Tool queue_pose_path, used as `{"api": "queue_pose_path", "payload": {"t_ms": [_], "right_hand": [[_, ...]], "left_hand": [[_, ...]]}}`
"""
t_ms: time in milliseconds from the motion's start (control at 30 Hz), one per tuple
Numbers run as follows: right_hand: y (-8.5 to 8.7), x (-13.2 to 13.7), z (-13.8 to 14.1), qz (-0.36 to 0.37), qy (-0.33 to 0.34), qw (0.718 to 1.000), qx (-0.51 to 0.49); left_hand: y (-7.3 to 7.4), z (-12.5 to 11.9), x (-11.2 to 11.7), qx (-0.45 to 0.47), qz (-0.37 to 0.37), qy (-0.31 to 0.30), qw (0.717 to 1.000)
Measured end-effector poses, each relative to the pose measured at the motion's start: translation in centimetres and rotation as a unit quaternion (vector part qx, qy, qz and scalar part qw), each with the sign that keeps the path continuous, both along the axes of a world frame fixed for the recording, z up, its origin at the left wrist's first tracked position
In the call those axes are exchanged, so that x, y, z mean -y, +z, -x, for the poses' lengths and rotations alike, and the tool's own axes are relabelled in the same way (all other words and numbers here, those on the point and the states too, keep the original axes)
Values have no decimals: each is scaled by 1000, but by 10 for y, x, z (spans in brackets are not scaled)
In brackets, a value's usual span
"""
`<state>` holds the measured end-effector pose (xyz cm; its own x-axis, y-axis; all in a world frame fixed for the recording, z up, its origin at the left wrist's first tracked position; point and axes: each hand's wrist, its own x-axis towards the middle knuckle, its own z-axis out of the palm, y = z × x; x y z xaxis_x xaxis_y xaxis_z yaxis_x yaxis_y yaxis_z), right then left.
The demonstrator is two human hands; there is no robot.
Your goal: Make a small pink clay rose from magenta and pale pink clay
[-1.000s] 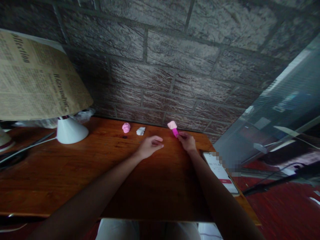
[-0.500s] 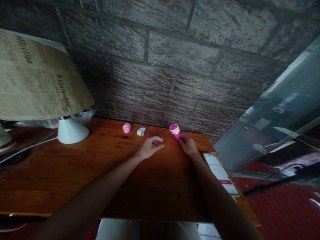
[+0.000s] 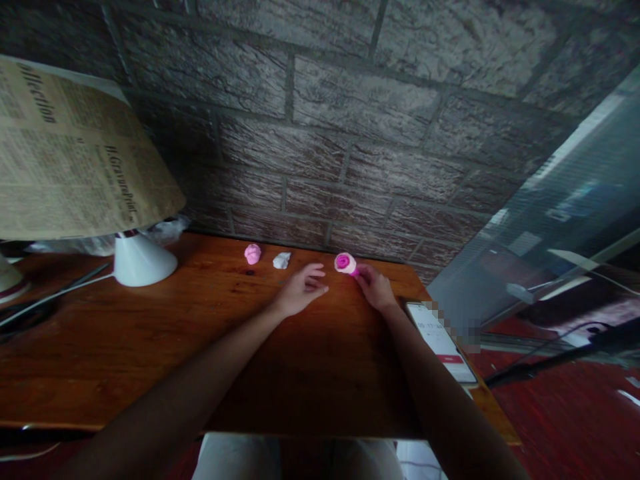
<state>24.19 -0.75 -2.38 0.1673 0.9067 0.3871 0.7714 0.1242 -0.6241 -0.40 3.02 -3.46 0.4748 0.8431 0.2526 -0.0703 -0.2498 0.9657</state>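
Note:
A small rose-like flower (image 3: 345, 263), apparently of modelling clay, has a magenta swirled centre and a pale pink outer layer. My right hand (image 3: 375, 285) pinches it by the magenta base, its swirl facing up and left. To the left of the flower, my left hand (image 3: 301, 290) hovers over the table with fingers curved apart and nothing between them. Beyond that hand lie a crumpled white lump (image 3: 282, 261) and a pink lump (image 3: 253, 253), side by side near the wall.
The wooden table (image 3: 150, 353) meets a stone-block wall (image 3: 320, 147) at the back. On the left stands a lamp with a newsprint shade (image 3: 85, 153) and white base (image 3: 144, 260), its cord nearby. A phone (image 3: 440, 343) lies along the right edge.
The flower has tipped to the left in my right hand, turning its swirled top more toward me. My left hand's fingers have spread a little.

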Motion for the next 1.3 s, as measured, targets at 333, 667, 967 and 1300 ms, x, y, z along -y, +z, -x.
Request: {"api": "queue_pose_path", "payload": {"t_ms": [333, 667, 967, 1300], "right_hand": [[-5, -1, 1, -24, 51, 998, 13], [-4, 0, 7, -41, 97, 994, -17], [-3, 5, 25, -16, 179, 974, -140], [2, 12, 42, -14, 209, 961, -179]], "left_hand": [[1, -2, 0, -6, -19, -53, 998], [9, -1, 7, -25, -51, -41, 998], [21, -3, 9, 59, 15, -45, 997], [27, -2, 15, 78, 38, -73, 994]]}}
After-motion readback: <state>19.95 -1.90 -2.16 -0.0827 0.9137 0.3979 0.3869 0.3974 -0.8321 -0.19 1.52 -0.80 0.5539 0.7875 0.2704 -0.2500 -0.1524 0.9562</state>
